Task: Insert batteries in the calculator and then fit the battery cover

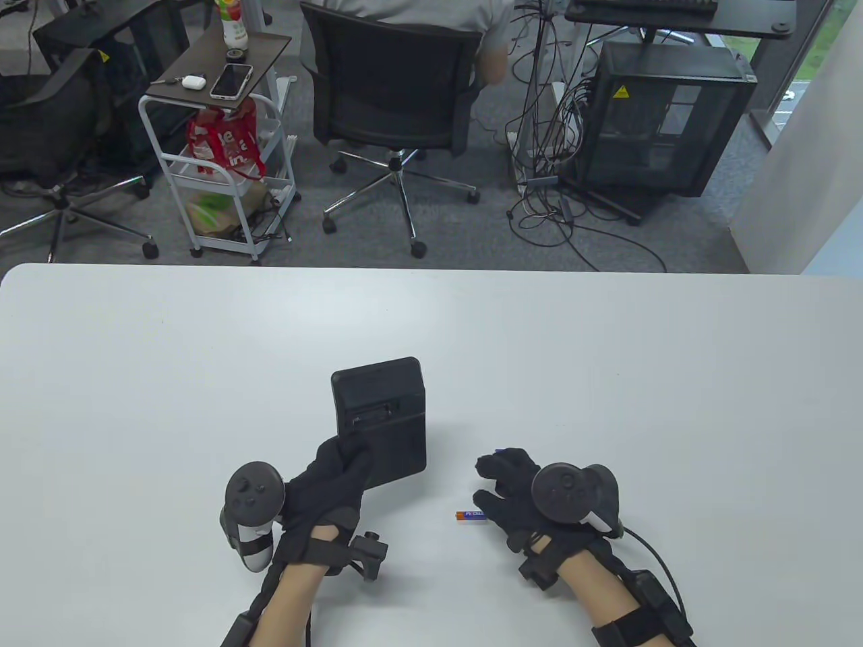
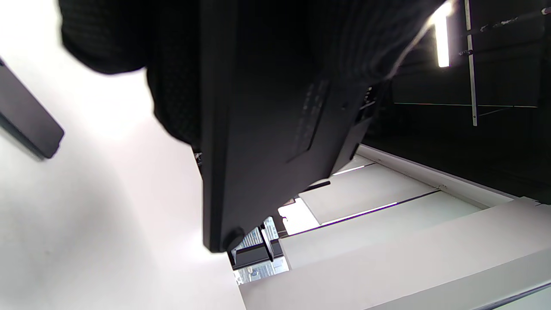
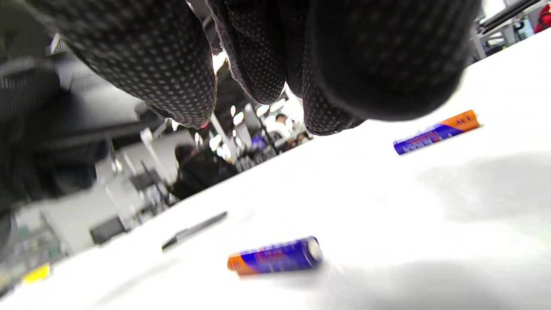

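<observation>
One battery [image 1: 500,451] lies mostly hidden — seemingly under the right fingers [image 1: 495,466].

one calculator [image 1: 381,418], two batteries [image 3: 275,256] [image 3: 437,131], one battery cover [image 3: 193,230]

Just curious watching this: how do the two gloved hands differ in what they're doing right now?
The left hand grips the black calculator, its near edge raised; the right hand holds nothing visible and hovers over the white table. The left hand is away from both batteries; the right hand is above one battery and beside the other battery. Both wear black gloves.

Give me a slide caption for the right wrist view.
Right hand hovers above two batteries lying on the white table.
</observation>
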`<state>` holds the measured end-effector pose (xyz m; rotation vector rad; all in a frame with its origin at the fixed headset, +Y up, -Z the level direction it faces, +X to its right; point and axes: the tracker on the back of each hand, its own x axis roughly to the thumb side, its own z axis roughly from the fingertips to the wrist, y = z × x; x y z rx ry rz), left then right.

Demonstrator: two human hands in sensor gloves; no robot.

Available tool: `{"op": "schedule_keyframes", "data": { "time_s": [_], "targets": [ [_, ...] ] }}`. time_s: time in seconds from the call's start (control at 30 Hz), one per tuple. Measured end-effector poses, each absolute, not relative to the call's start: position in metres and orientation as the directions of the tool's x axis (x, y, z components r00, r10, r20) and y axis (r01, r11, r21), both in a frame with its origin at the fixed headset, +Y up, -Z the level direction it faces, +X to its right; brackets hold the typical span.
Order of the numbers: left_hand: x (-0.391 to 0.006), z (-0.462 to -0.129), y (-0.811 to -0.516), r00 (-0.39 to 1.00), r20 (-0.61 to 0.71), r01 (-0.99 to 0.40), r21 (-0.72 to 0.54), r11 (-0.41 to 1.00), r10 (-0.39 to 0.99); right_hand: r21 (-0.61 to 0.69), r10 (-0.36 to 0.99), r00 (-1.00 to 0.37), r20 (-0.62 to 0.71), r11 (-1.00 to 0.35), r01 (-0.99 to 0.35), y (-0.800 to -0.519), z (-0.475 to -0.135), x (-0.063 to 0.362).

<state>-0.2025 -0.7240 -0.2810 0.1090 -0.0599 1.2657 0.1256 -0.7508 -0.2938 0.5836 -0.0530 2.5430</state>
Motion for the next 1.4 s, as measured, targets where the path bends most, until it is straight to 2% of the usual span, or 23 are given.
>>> {"op": "schedule_keyframes", "data": {
  "time_s": [0.13, 0.5, 0.93, 1.03, 1.23, 1.4],
  "targets": [
    [-0.203, -0.281, -0.724, 0.300, 0.100, -0.954, 0.054, 0.295, 0.949, 0.074, 0.343, -0.820, 0.459, -0.934, -0.349, -0.756, -0.290, 0.112],
    [-0.203, -0.281, -0.724, 0.325, 0.085, -0.945, 0.066, 0.320, 0.942, -0.008, 0.081, -0.835, 0.544, -0.995, -0.101, -0.761, -0.280, 0.081],
    [-0.201, -0.281, -0.725, 0.340, 0.084, -0.940, 0.054, 0.336, 0.937, -0.050, -0.061, -0.827, 0.558, -0.998, 0.040, -0.767, -0.278, 0.060],
    [-0.200, -0.281, -0.726, 0.344, 0.081, -0.939, 0.050, 0.341, 0.935, -0.106, -0.061, -0.824, 0.564, -0.994, 0.001, -0.762, -0.275, 0.064],
    [-0.198, -0.281, -0.727, 0.344, 0.082, -0.939, 0.050, 0.341, 0.935, -0.148, 0.159, -0.829, 0.537, -0.949, -0.278, -0.731, -0.271, 0.089],
    [-0.196, -0.281, -0.728, 0.351, 0.080, -0.936, 0.042, 0.349, 0.933, -0.170, 0.240, -0.809, 0.536, -0.909, -0.381, -0.715, -0.270, 0.111]
  ]
}}
